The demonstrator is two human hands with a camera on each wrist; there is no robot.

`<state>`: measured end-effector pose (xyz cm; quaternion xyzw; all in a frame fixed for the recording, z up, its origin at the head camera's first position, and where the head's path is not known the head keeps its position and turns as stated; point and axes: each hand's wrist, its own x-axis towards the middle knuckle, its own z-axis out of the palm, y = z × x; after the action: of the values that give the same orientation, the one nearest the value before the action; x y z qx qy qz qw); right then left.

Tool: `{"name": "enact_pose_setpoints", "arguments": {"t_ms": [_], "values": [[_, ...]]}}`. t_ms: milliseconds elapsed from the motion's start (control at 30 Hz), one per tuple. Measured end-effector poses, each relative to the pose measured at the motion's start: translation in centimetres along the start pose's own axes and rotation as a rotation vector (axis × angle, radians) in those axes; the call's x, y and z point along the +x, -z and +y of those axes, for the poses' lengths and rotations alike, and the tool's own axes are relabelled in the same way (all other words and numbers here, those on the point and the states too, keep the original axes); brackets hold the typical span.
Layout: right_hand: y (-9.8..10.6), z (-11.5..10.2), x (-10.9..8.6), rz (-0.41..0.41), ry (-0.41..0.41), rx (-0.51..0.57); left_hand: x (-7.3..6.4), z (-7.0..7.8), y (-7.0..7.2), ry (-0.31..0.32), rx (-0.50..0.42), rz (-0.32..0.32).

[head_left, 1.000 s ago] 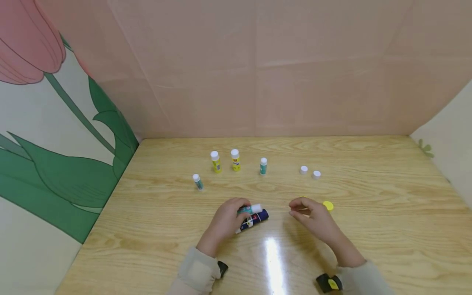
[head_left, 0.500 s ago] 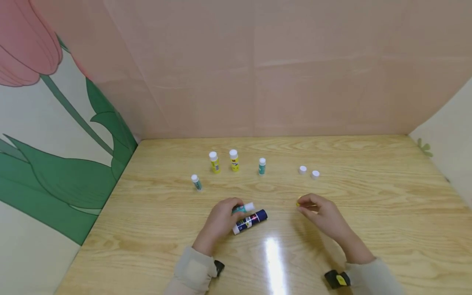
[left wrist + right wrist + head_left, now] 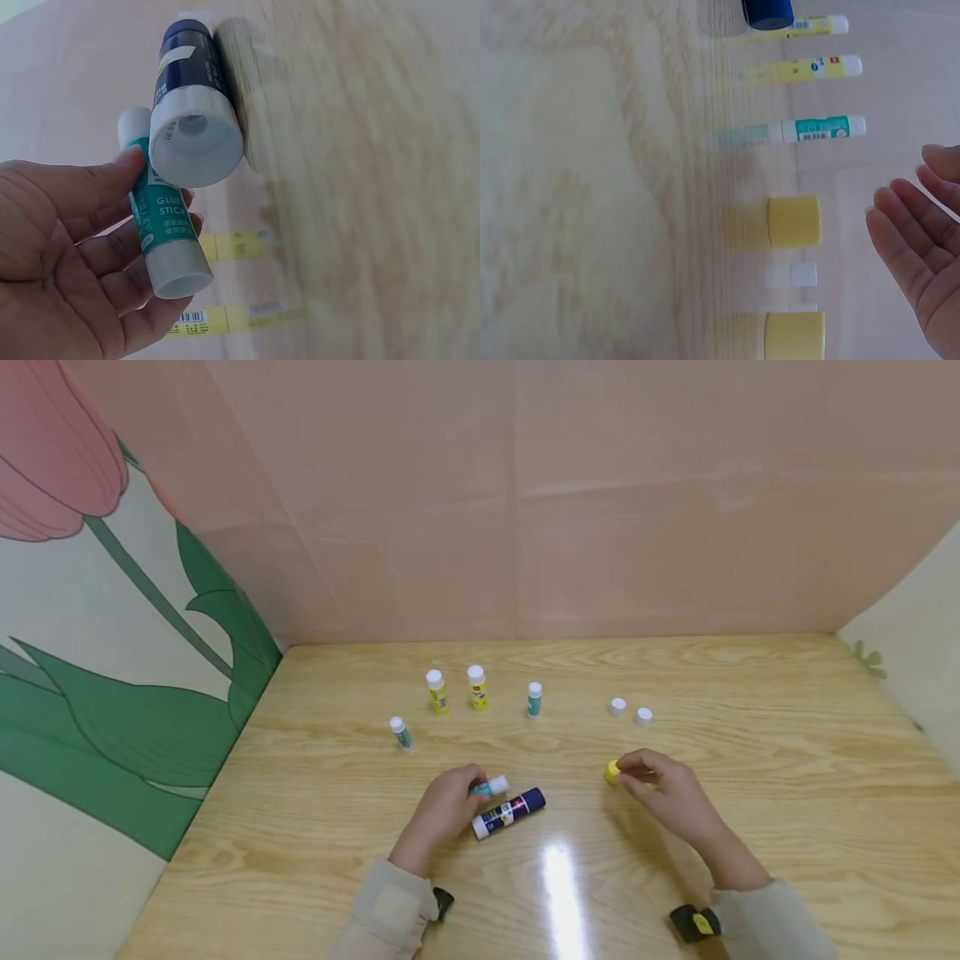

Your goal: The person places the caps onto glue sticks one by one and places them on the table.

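My left hand (image 3: 444, 807) grips a teal glue stick (image 3: 161, 206) with a white cap, thumb on one side and fingers behind. Right beside it a thicker navy glue stick (image 3: 509, 812) lies on its side on the table, its white base facing me in the left wrist view. My right hand (image 3: 672, 797) hovers by a short yellow cylinder (image 3: 612, 772), and the right wrist view shows its loosely bent fingers (image 3: 907, 247) holding nothing. A second yellow cylinder (image 3: 795, 337) stands near the first, mostly hidden behind the hand in the head view.
Two yellow glue sticks (image 3: 477, 689) with white caps stand upright at the back. Smaller teal ones stand to their right (image 3: 534, 702) and front left (image 3: 401, 734). Two white caps (image 3: 617, 706) sit at the back right. A pink sheet (image 3: 517, 510) rises behind the table.
The right hand has moved right and its fingers have come off the yellow cylinder, which shows more. My left hand has shifted slightly left with the teal glue stick, uncovering the navy one.
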<state>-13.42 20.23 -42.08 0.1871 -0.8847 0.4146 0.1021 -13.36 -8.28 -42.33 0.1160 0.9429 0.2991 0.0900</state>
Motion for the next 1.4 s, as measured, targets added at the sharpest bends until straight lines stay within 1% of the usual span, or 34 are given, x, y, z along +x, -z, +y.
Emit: {"name": "enact_pose_setpoints", "arguments": {"t_ms": [200, 433, 633, 800, 933, 1100, 1233, 1400], "values": [[0.3, 0.7, 0.1, 0.018, -0.041, -0.033, 0.1, -0.1, 0.2, 0.000, 0.015, -0.008], [1.0, 1.0, 0.1, 0.021, -0.062, -0.052, 0.4, -0.5, 0.1, 0.009, 0.045, -0.038], [1.4, 1.5, 0.3, 0.012, -0.063, -0.069, 0.5, -0.6, 0.0, -0.008, 0.073, -0.049], [1.5, 2.2, 0.5, -0.008, -0.062, -0.069, 0.7, -0.7, -0.1, 0.013, 0.069, -0.080], [1.5, 2.5, 0.6, -0.013, -0.058, -0.066, 0.8, -0.8, -0.1, 0.006, 0.096, -0.075], [1.5, 2.9, 1.0, -0.012, -0.035, -0.093, 0.8, -0.9, 0.0, 0.002, 0.112, -0.069], [1.6, 3.3, 1.6, -0.033, -0.046, -0.101, 0.9, -0.9, 0.0, -0.002, 0.113, -0.059], [1.6, 3.8, 2.0, -0.039, -0.041, -0.107, 0.8, -1.0, -0.1, -0.013, 0.085, -0.052]]}}
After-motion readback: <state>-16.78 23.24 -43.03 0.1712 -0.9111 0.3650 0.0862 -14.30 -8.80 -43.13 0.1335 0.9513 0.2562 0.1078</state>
